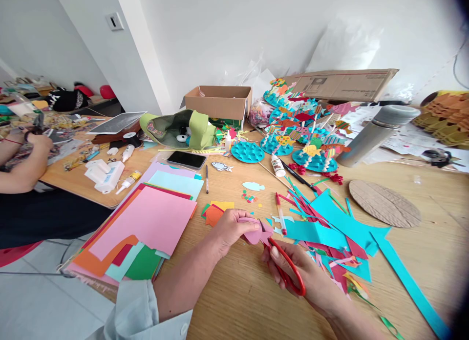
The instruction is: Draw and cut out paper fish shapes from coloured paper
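LH (230, 228): holds pink ppr (252, 236) | RH (307, 270): red scissors (298, 276) at ppr

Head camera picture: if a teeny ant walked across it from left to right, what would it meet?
Another person's hand, white power strip, black phone, left hand, pink paper piece, red scissors, silver bottle.

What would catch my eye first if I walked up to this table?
Probably the red-handled scissors in the right hand, front and centre, their blades at the pink paper cutout held by the left hand. Farther back, right of centre, colourful paper fish stand above round blue bases. Turquoise paper scraps sprawl across the table to the right.
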A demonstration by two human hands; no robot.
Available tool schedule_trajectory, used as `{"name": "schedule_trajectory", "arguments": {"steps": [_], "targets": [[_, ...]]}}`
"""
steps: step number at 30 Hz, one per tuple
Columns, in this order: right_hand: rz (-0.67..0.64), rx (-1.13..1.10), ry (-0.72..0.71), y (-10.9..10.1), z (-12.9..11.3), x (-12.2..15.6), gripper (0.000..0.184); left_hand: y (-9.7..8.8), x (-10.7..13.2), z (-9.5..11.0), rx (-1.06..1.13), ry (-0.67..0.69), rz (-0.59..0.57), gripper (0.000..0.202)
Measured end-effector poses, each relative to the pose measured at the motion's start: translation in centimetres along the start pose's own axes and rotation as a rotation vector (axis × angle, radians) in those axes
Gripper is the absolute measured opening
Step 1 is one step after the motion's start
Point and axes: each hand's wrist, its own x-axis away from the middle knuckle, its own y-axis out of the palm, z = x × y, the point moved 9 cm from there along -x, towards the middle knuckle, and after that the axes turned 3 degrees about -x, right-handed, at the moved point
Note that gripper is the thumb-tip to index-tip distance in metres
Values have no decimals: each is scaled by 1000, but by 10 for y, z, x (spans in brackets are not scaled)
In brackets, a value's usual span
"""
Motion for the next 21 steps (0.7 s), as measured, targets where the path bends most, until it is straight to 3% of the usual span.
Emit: {"name": "schedule_trajectory", "arguments": {"steps": [21], "targets": [[-19, -10, -26, 2, -4, 1, 49, 1, 0, 1, -26, -5, -24, 25]]}}
